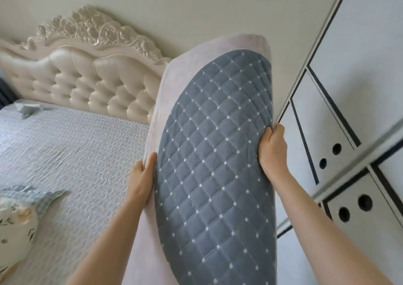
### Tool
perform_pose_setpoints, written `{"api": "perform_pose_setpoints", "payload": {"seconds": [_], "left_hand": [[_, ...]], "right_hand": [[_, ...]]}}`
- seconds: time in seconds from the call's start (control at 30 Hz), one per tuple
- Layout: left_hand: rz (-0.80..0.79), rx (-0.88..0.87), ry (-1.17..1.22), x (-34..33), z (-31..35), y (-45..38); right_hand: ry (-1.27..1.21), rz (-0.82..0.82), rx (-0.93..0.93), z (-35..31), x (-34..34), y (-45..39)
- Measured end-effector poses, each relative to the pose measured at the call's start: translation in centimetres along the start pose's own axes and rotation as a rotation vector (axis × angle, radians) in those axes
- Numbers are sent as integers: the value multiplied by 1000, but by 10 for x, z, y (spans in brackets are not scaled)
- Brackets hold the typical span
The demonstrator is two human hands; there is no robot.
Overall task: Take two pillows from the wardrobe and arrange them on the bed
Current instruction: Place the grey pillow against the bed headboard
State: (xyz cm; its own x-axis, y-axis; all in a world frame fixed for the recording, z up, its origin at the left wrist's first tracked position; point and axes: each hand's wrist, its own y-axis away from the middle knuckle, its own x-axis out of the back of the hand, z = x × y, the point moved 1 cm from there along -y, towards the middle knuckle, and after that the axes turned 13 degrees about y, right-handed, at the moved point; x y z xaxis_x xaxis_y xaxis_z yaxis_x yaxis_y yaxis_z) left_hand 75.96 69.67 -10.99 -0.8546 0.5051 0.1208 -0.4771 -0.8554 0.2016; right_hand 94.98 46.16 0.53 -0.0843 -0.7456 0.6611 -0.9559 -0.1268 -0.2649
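Observation:
A large pillow with a grey quilted face and pale pinkish sides stands upright in the air in front of me, between the bed and the wardrobe. My left hand grips its left edge, fingers wrapped over the pale side. My right hand grips its right edge. The bed, covered in a light textured spread, lies to the left. A floral pillow with a blue frill lies at the lower left of the bed. The white wardrobe with black trim stands on the right.
A cream tufted headboard with carved top stands against the beige wall behind the bed. A small pale object lies on the bed near the headboard. Wardrobe drawers with round finger holes are close to my right arm.

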Motion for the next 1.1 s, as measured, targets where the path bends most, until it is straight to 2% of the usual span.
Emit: {"api": "perform_pose_setpoints", "payload": {"seconds": [0.13,0.4,0.73,0.87,1.1], "left_hand": [[117,-21,-84,-10,-5,-33],[233,-50,-206,-36,7,-84],[401,-72,-279,-78,24,-142],[485,-30,-231,-87,16,-156],[601,78,-325,-72,-3,-187]], "right_hand": [[30,-27,19,-7,-42,-19],[258,-174,141,-18,-106,-65],[135,-468,246,-22,-199,-170],[179,-565,366,-38,-237,-197],[179,-671,524,-73,-312,-209]]}}
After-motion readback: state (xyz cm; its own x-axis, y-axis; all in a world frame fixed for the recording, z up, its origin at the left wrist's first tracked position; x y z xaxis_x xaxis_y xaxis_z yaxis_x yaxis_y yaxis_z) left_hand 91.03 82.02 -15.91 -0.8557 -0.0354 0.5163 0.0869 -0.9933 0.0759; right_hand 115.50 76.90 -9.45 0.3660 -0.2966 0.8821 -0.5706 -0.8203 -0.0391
